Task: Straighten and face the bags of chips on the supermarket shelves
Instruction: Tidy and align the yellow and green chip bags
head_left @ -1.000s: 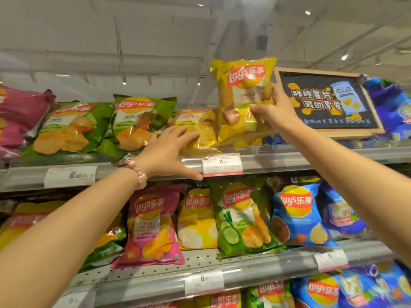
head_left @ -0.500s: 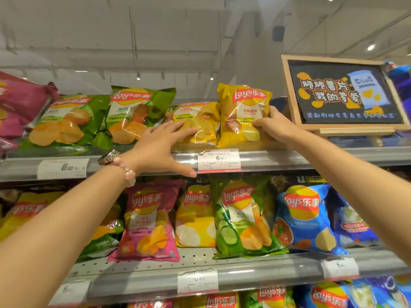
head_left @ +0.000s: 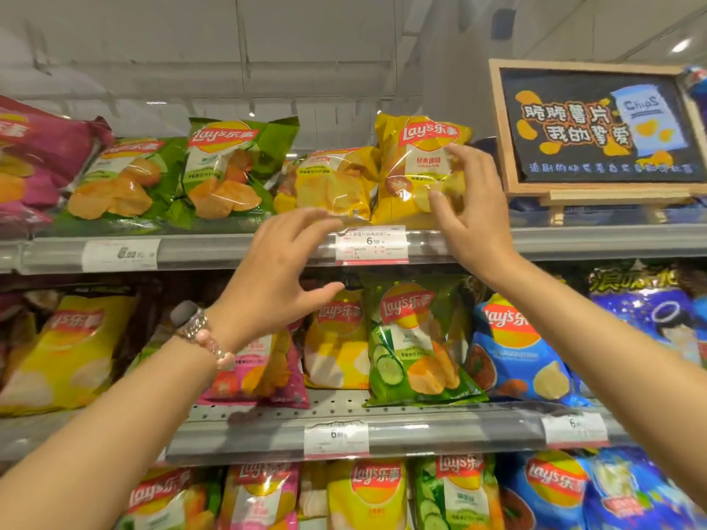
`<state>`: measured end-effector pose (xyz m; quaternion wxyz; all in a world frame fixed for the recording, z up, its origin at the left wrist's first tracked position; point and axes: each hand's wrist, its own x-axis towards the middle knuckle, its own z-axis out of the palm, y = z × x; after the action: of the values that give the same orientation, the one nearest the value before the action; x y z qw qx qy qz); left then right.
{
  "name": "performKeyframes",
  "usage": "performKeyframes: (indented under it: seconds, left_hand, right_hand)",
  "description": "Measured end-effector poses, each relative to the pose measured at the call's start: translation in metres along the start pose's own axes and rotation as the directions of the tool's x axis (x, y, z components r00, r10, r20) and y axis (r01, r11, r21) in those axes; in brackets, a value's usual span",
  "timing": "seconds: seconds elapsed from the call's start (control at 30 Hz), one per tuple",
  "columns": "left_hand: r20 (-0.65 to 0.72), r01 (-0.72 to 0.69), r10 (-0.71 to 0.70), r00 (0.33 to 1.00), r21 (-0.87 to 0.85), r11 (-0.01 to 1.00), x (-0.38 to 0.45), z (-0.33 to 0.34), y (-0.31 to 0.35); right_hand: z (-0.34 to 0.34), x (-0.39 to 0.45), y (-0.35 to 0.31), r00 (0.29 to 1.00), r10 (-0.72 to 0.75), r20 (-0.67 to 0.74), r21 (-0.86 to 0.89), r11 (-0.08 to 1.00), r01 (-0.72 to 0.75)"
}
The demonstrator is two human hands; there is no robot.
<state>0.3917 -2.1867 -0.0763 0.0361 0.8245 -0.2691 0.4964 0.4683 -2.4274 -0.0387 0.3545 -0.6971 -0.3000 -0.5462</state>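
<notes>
Yellow bag (head_left: 419, 166) stands upright on the top shelf (head_left: 214, 248), logo outward; the right hand (head_left: 472, 219), fingers spread, touches its right edge, probably steadying it; the left hand (head_left: 275, 277) hovers open below, holding nothing.

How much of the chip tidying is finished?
Done: one yellow bag stands upright on the top shelf, logo facing out. In hand: the right hand is open at that bag's front, fingers spread, and the left hand is open just below the shelf edge. Left: the slumped yellow bag beside it and two green bags lean back.
</notes>
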Motion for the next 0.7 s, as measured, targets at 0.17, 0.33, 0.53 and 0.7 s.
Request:
performKeyframes:
  seconds: [0.17,0.33,0.53,0.7]
  left_hand:
    - [0.019,-0.039,0.039,0.999,-0.008,0.999,-0.043,0.029,0.020]
    - [0.511,0.144,-0.148,0.847,0.047,0.988,-0.086,0.072,0.014]
    - [0.722,0.100,-0.275,0.635,0.276,0.956,-0.113,0.106,0.001]
    - [0.738,0.100,-0.298,0.605,0.301,0.948,-0.112,0.114,-0.001]
  right_hand:
    - [-0.002,-0.063,-0.013,0.994,-0.107,0.024,0.097,0.990,0.104]
    - [0.010,-0.122,-0.003,0.986,0.043,0.160,0.092,0.994,-0.059]
    - [0.024,-0.151,0.033,0.871,0.405,0.279,-0.163,0.914,-0.372]
    - [0.032,-0.165,0.054,0.751,0.519,0.408,-0.111,0.845,-0.523]
